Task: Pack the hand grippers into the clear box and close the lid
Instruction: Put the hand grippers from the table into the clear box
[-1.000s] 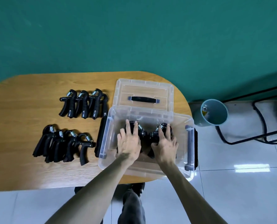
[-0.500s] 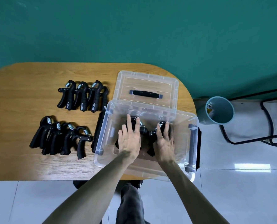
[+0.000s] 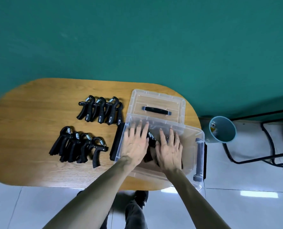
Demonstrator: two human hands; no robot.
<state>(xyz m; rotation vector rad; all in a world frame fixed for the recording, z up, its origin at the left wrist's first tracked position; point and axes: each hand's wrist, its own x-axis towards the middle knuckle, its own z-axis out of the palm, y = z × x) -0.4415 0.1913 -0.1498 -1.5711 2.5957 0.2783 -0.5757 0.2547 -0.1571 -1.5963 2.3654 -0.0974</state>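
The clear box (image 3: pixel 193 134) stands open at the right end of the wooden table (image 3: pixel 30 123). Both my hands are inside it. My left hand (image 3: pixel 135 142) and my right hand (image 3: pixel 168 149) lie flat, fingers spread, on black hand grippers (image 3: pixel 151 139) at the box's bottom. The clear lid (image 3: pixel 157 103), with a black handle, lies flat just behind the box. One group of black hand grippers (image 3: pixel 101 109) sits left of the lid. A second group (image 3: pixel 78 146) lies nearer me, left of the box.
A grey-blue bin (image 3: pixel 221 129) stands on the tiled floor right of the table. Black metal chair legs (image 3: pixel 269 146) are further right. A green wall runs behind. The box's right side overhangs the table edge; black clips sit on both its short sides.
My fingers have spread wider and flattened over the grippers in the box. The head camera has shifted, so the scene sits differently in view. The groups on the table have not moved.
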